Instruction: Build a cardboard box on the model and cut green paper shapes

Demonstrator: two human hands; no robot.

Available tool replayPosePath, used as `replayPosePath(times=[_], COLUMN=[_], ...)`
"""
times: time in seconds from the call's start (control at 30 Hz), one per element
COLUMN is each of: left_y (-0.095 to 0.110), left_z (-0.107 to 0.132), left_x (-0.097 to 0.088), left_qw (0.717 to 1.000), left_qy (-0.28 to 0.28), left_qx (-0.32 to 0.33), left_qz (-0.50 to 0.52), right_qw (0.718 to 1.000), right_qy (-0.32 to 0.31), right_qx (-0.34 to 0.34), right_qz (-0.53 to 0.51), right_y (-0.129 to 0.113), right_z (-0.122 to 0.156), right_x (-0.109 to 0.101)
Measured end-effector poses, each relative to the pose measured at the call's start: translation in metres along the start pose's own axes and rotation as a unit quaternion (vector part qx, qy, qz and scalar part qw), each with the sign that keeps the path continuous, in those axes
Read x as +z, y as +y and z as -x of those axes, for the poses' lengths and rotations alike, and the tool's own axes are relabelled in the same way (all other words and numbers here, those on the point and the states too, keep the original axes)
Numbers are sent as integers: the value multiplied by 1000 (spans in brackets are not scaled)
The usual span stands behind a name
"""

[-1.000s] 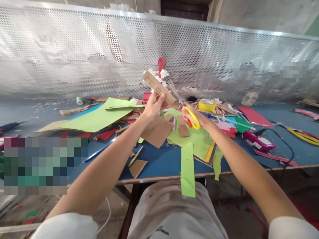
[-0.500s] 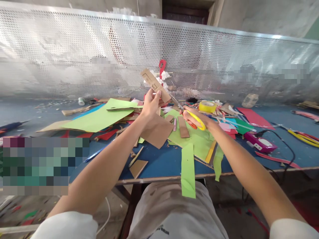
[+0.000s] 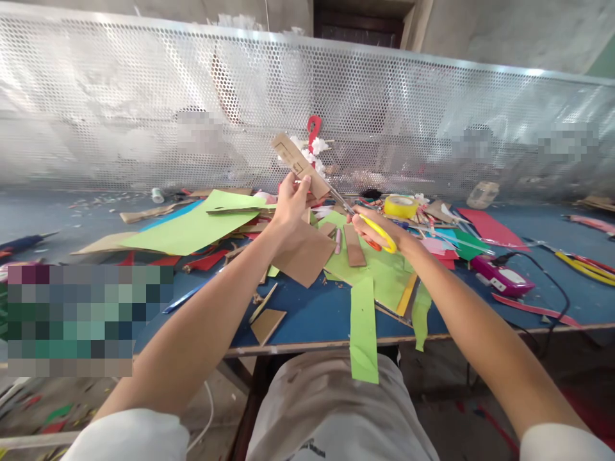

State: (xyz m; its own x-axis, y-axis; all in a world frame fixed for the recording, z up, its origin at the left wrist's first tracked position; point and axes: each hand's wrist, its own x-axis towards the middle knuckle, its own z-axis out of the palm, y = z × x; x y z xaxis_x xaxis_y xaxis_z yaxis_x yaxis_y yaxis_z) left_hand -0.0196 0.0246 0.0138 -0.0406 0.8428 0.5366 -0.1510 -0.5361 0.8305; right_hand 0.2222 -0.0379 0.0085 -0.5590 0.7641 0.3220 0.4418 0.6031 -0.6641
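My left hand [image 3: 289,203] pinches a long strip of brown cardboard [image 3: 298,164] with drawn lines on it and holds it up over the blue table [image 3: 317,310]. My right hand [image 3: 372,225] is closed on yellow-handled scissors [image 3: 369,224]. Their blades reach up to the lower right edge of the cardboard strip. Below both hands lie a larger brown cardboard piece [image 3: 303,254] and green paper sheets [image 3: 377,272].
Coloured paper scraps, a big green sheet [image 3: 192,224], a yellow tape roll [image 3: 400,205], a pink glue gun [image 3: 497,273] with a black cord and cardboard offcuts litter the table. A green strip [image 3: 363,333] hangs over the front edge. A perforated metal screen [image 3: 144,115] stands behind.
The cardboard strip has tilted more upright and come nearer my left hand. The scissors have swung down and their blades have closed in on the strip's lower edge.
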Motion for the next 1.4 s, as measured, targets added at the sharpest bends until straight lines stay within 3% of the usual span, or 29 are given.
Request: replayPosePath(times=[0.27,0.47,0.77,1.07,1.4], left_y=[-7,-1,1,-1,-1], left_z=[-5,2,5,4,3], left_x=[-6,0,4,2,1], left_qw=[999,1000,999,999,999], left_qy=[-29,-2,5,3,16], left_qx=[25,0,9,9,10], left_qz=[-28,16,36,40,48], right_qw=[999,999,1000,992,988], right_qy=[-33,-36,10,95,108], right_qx=[-13,-21,-20,-39,-15], right_qz=[-24,-13,21,79,113], right_y=[-2,-7,-5,3,-4], right_z=[5,6,2,-9,-7], right_x=[-1,0,5,13,17])
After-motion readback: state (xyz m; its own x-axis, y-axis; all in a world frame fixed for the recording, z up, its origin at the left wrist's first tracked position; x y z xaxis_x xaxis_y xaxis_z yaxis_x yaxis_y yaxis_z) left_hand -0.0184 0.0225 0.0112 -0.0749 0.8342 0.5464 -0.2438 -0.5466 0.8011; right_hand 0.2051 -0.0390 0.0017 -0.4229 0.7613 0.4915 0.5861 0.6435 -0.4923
